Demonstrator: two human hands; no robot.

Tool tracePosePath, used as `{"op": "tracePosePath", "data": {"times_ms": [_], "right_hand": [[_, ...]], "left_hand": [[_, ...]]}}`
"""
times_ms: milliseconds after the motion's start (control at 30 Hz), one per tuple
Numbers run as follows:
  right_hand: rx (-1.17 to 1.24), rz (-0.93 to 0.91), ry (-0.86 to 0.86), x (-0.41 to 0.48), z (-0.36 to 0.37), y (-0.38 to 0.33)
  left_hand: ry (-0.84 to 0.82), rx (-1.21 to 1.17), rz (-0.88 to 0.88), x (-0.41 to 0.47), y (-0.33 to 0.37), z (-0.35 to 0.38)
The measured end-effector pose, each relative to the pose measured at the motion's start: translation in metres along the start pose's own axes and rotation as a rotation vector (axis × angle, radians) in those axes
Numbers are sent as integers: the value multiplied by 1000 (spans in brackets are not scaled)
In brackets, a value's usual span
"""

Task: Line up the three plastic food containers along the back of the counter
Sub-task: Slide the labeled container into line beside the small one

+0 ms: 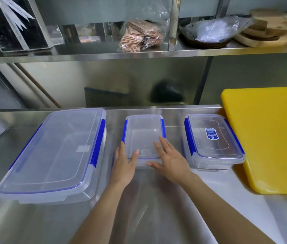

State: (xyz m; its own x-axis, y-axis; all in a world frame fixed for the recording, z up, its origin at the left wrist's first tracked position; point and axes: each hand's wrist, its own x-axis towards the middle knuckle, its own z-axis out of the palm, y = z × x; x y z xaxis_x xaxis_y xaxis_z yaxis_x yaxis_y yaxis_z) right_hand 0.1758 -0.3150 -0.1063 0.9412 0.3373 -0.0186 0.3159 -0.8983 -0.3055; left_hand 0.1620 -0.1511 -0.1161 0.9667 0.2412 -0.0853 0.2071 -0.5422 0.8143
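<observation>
Three clear plastic containers with blue clips stand side by side on the steel counter. The large container is at the left. The small container is in the middle, its far end near the back wall. A medium container with a blue label on its lid is at the right. My left hand rests flat against the small container's near left corner, thumb on the lid. My right hand lies flat on its near right corner, fingers spread over the lid. Neither hand wraps around it.
A yellow cutting board leans at the right, touching the medium container's side. Above, a steel shelf carries a bag of brown packets, a dark bowl with plastic and wooden boards.
</observation>
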Motion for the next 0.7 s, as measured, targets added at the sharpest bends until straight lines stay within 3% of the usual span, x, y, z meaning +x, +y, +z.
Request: {"op": "tracePosePath", "data": {"times_ms": [133,200,267,400,467,533,600,700], "right_hand": [[8,17,-14,6,-2,-2],[-33,-136,-13,29,3,-91],[-34,-99,-11,31,3,-99],[90,-148,189,22,-11,-122],[205,-188,146,19,-17,-140],[297,-199,80,18,-16,-155],[415,-181,-65,16,-9,-165],[476,-181,-269,13,8,-173]], "left_hand": [[7,15,-36,-3,16,-8],[151,6,-59,-5,-25,-90],[136,62,-55,-3,-23,-100],[337,77,131,-17,-1,-132],[498,104,189,-15,-1,-162],[591,225,141,-4,-15,-192],[588,405,1,8,-38,-213],[451,611,-173,12,-74,-226]]}}
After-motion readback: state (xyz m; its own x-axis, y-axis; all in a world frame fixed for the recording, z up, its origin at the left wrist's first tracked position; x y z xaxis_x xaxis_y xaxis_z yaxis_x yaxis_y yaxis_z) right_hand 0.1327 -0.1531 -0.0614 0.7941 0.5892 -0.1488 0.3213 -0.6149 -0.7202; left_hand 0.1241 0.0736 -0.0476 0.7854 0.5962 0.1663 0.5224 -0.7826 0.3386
